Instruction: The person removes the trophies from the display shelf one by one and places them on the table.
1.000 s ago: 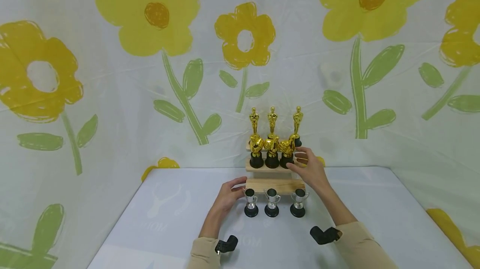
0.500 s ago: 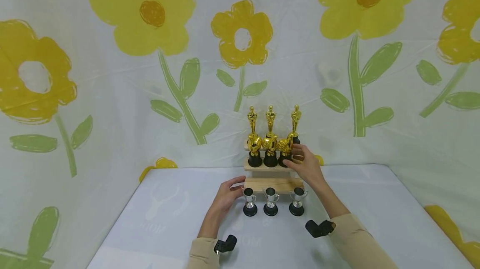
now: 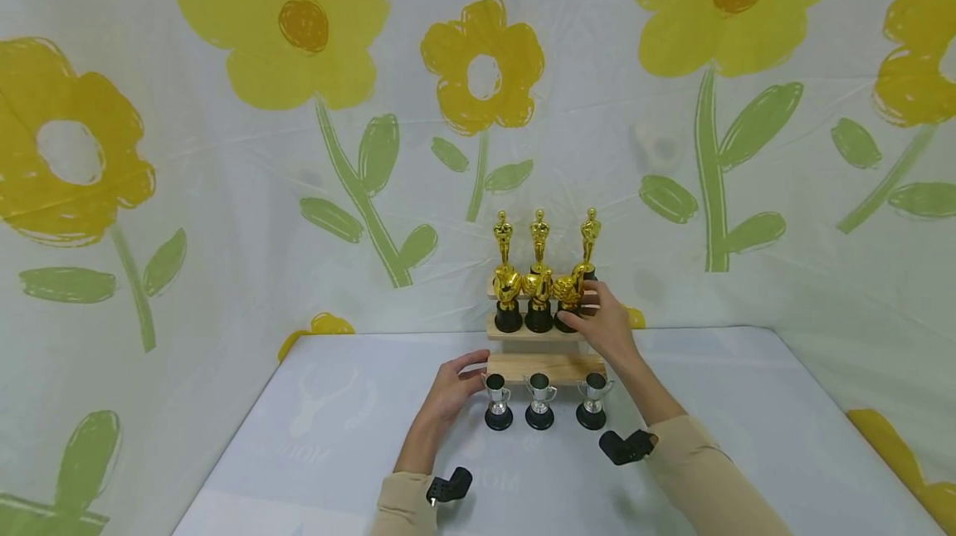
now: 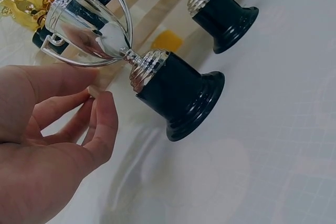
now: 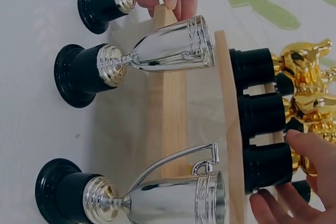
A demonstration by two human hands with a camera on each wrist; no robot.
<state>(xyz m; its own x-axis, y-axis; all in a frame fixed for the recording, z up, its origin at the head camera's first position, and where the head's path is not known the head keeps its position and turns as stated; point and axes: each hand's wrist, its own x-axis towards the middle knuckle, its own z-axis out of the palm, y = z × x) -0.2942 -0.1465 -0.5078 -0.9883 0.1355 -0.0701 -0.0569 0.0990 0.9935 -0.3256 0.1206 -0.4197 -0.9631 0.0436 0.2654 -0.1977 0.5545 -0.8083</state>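
Note:
A stepped wooden display stand [image 3: 546,368] carries gold trophies on its upper shelves. My left hand [image 3: 451,389] pinches the left end of the lowest step between thumb and fingers, beside a silver cup trophy [image 4: 89,27]. On the middle shelf [image 5: 231,129], several gold trophies shaped like a fist with raised thumb stand close together. My right hand [image 3: 608,324] grips the rightmost thumbs-up trophy [image 3: 569,291], thumb and fingers around its black base [image 5: 268,166]. Part of that trophy is hidden by the hand in the right wrist view.
Several silver cups, including the middle cup [image 3: 540,401] and right cup [image 3: 593,401], stand in front of the stand on the white table [image 3: 336,436]. Gold figure statuettes [image 3: 539,239] stand on the top shelf. A flowered cloth [image 3: 597,146] hangs behind.
My right hand and forearm have shifted slightly left, bringing the gripped trophy a little closer to the middle one. The left hand stays at the stand's end.

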